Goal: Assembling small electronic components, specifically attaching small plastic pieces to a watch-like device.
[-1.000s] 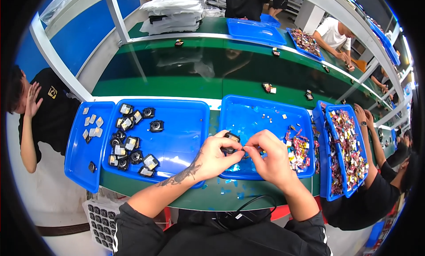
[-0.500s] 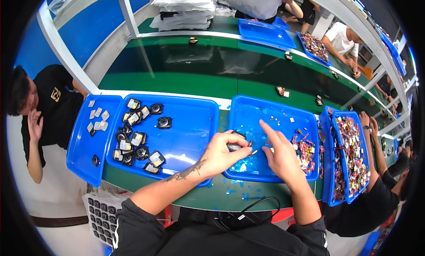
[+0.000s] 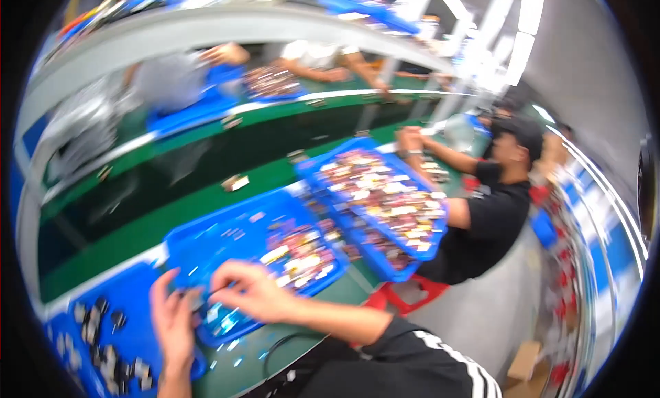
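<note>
Motion smears the picture. My left hand (image 3: 173,322) is over the near left edge of a blue tray (image 3: 206,226), its fingers around a small black device (image 3: 196,303) that is only partly visible. Close beside it, the fingers of my right hand (image 3: 251,288) are curled together in a pinch; what they hold, if anything, is too blurred to make out. Beneath the hands, bits of light-blue film (image 3: 223,321) lie in the tray. A heap of small reddish and yellowish parts (image 3: 302,257) fills its right side.
To the left, another blue tray (image 3: 148,288) holds several black devices (image 3: 103,357). Stacked blue trays heaped with small parts (image 3: 385,195) stand on the right, beside a person in black (image 3: 491,219). Beyond runs a green belt (image 3: 137,233) carrying scattered devices, below a pale frame bar (image 3: 206,33).
The view has swung to the right and blurred. My right hand has gone from spread fingers to a pinch close to my left hand, which keeps the black device.
</note>
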Available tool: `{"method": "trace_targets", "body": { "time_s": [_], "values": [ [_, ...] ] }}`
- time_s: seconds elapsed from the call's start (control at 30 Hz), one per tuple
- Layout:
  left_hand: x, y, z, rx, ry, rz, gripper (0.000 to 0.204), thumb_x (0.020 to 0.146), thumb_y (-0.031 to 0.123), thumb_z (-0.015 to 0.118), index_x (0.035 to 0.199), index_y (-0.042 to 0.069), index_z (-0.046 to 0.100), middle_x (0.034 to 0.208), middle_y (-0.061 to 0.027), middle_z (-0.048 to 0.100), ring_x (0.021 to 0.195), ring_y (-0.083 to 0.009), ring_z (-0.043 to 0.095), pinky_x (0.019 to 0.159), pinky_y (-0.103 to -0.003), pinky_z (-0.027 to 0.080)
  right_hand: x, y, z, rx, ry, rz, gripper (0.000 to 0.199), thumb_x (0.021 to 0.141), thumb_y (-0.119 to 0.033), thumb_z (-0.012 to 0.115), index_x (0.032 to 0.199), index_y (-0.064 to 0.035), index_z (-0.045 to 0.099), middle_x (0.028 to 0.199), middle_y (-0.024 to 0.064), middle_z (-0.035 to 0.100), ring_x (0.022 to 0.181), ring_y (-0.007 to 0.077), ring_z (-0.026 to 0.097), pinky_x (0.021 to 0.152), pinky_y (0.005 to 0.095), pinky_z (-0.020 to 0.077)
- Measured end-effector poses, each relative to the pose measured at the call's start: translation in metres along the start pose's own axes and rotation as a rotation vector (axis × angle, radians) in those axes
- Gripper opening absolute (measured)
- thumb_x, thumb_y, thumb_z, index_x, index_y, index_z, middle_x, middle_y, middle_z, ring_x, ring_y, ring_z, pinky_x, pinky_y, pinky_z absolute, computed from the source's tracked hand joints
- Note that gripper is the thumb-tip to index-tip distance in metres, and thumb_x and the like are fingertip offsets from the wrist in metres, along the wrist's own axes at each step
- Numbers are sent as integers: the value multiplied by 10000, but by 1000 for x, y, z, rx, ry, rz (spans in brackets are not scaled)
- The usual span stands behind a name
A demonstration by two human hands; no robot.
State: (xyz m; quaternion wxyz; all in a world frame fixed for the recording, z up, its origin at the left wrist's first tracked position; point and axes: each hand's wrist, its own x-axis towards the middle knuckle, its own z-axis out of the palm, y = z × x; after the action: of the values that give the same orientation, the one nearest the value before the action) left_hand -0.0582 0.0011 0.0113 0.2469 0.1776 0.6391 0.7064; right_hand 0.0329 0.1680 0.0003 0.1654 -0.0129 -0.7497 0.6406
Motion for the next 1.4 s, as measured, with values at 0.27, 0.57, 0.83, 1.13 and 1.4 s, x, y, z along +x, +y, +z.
{"method": "trace_targets", "body": {
  "time_s": [0.27, 0.57, 0.83, 1.13, 1.4],
  "values": [
    [7, -24, -10, 31, 1, 172, 249, 953, 22, 530, 1175, -89, 556, 1036, -141, 647, 860, -185, 641, 742, -263, 529, -10, -13, 17, 36, -36, -8, 101, 873, -39, 612, 948, 21, 581, 879, 68, 638, 826, 129, 610, 732, 301, 547],
    [-16, -15, 4, -99, -5, 64, 441, 884, 28, 608, 1288, -111, 499, 1120, -159, 648, 966, -202, 649, 849, -298, 524, -7, -11, 31, -259, 163, -179, 154, 884, -71, 592, 1027, -30, 634, 918, 137, 635, 869, 280, 642, 754, 361, 516],
    [-12, -29, 4, -333, -268, 3, 425, 925, -30, 566, 1335, -81, 470, 1242, -152, 594, 1124, -196, 589, 980, -315, 494, -12, -29, 16, -307, 161, -100, 93, 803, 1, 701, 894, 5, 684, 785, 105, 680, 616, 155, 617, 571, 282, 492],
    [-12, -29, -3, -267, -277, 65, 399, 932, -14, 564, 1321, -74, 494, 1223, -149, 607, 1096, -189, 599, 963, -317, 499, -6, -32, 21, -419, 151, -122, 94, 779, -27, 719, 869, -35, 695, 745, 64, 664, 583, 176, 580, 578, 320, 439],
    [-12, -27, -3, -244, -308, 86, 402, 938, -23, 555, 1332, -65, 486, 1239, -154, 600, 1107, -186, 595, 972, -307, 495, -6, -37, 19, -458, 131, -91, 75, 775, -35, 719, 843, -57, 694, 736, 48, 661, 580, 175, 567, 563, 326, 420]
  ]
}}
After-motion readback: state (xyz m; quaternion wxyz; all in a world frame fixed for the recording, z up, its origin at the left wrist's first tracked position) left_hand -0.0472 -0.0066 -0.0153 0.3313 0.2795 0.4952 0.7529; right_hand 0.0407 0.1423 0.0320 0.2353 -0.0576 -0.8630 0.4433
